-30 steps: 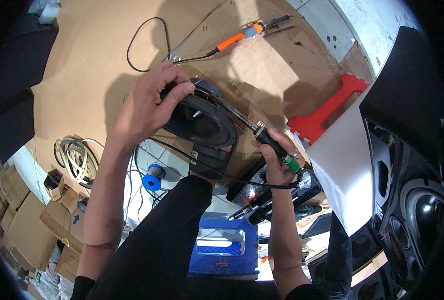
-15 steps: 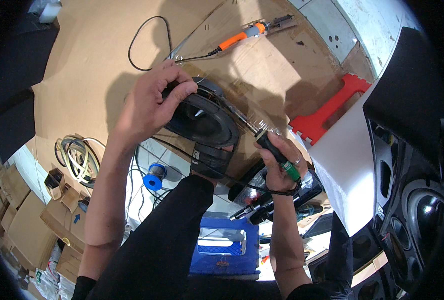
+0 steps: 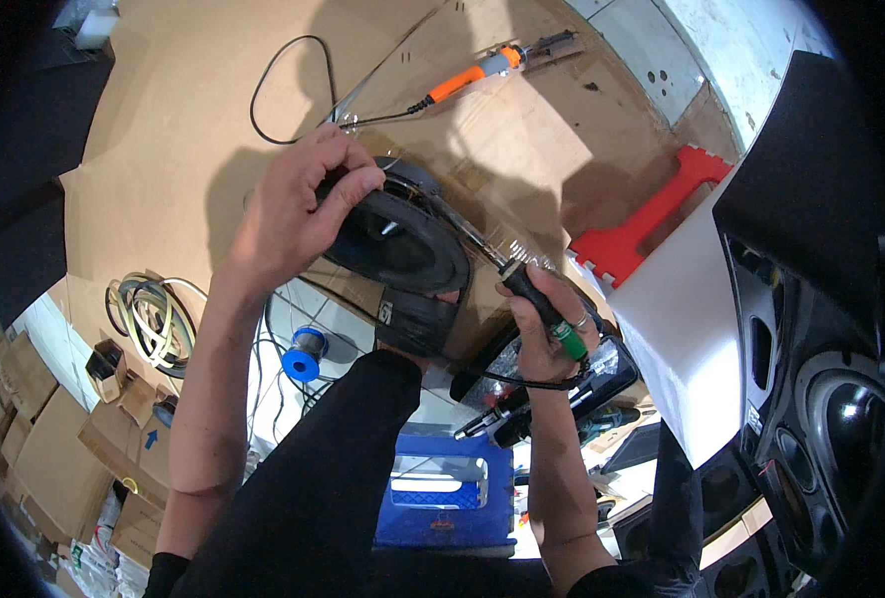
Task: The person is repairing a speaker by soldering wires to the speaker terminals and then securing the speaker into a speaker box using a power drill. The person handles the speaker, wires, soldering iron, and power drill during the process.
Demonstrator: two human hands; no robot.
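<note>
My left hand [image 3: 298, 214] pinches the upper rim of a round black speaker driver [image 3: 399, 247], holding it tilted so its cone shows. In my right hand [image 3: 545, 339] is a soldering iron [image 3: 540, 297] with a black and green handle. Its metal shaft slants up and left along the far side of the speaker. The tip lies close to the speaker's back edge, near my left fingers; whether it touches cannot be made out. Just under the speaker is my foot in a black sandal [image 3: 414, 319].
An orange-handled corded tool [image 3: 467, 80] lies on the cardboard [image 3: 163, 120] beyond my hands. A blue solder spool [image 3: 305, 354] stands left of my leg, near coiled cables [image 3: 153, 319]. On the right are a red plastic piece [image 3: 652, 219] and a black speaker panel [image 3: 841, 419]. A blue stool [image 3: 442, 528] is nearest me.
The whole view has shifted slightly. Both hands keep their grips on the speaker driver and the soldering iron, with hardly any movement between them.
</note>
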